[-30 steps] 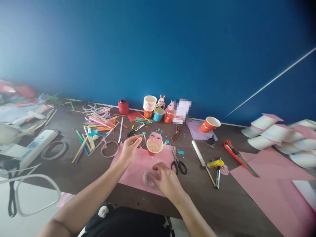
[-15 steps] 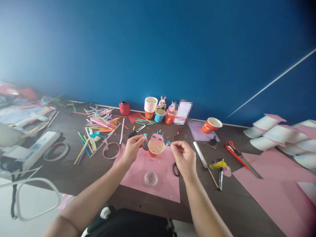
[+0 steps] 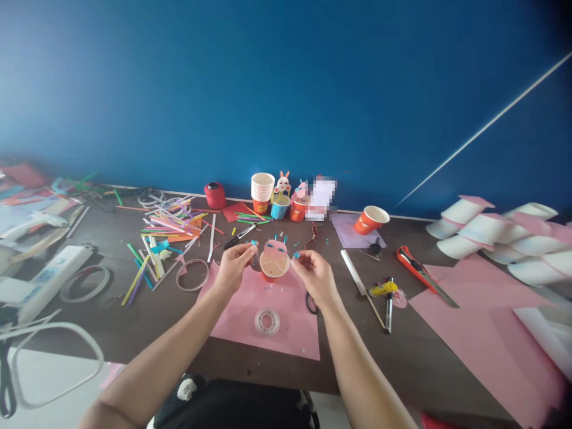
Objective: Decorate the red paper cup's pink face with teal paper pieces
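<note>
A red paper cup [image 3: 270,276] with a pink paper face [image 3: 276,248] and blue horn-like bits on top stands on a pink sheet [image 3: 286,336]. At its left, my left hand [image 3: 235,265] is closed in a pinch at a small blue piece [image 3: 254,243]; a thin pale strip hangs below this piece. On the other side my right hand [image 3: 315,275] pinches near another small blue piece [image 3: 296,255]. Whether these pieces join the cup is too small to tell. Nearer me on the sheet lies a clear tape roll [image 3: 267,322]. Black scissor handles [image 3: 311,303] show partly beside my right wrist.
Loose straws [image 3: 174,223] lie left, by a tape ring [image 3: 192,275] and a power strip [image 3: 56,280]. Stacked cups [image 3: 262,193] and decorated cups stand at the wall. Right are an orange cup [image 3: 372,220], a red utility knife [image 3: 417,271] and white cups [image 3: 482,229].
The whole view has shifted, so things sit further left. My right hand has come closer to the cup, its fingertips now at the blue piece. My left hand keeps its pinch.
</note>
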`<state>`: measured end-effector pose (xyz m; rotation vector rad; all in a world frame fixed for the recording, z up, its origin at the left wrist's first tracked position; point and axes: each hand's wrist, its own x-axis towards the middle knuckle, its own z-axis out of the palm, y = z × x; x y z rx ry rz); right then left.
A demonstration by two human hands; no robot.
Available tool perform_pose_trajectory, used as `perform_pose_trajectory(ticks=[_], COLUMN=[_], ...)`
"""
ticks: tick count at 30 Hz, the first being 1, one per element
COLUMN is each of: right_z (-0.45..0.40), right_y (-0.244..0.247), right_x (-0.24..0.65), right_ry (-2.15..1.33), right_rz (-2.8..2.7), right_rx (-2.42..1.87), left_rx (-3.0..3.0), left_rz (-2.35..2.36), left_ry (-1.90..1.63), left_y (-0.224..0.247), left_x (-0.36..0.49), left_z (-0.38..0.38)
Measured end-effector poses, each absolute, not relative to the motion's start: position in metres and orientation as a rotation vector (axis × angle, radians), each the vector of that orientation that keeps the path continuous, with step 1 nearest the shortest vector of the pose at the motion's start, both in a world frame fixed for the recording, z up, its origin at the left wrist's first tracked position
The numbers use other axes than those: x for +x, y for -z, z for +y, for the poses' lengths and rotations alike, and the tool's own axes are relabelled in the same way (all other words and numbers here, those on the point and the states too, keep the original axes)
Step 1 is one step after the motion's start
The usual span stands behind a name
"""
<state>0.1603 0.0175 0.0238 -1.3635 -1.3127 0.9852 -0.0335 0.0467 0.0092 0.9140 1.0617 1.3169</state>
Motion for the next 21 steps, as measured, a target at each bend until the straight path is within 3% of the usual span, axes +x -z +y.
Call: perform_pose_trajectory(ticks=[21], right_z=[0.027], right_y=[-0.020], right_x=[0.154], right_ry=[-1.014], right_rz=[-1.278], right_rx=[-1.338], left_rx=[0.937], left_rz=[1.085], left_ry=[-1.317], left_y=[-0.007], left_x=[-0.031], left_z=[0.045])
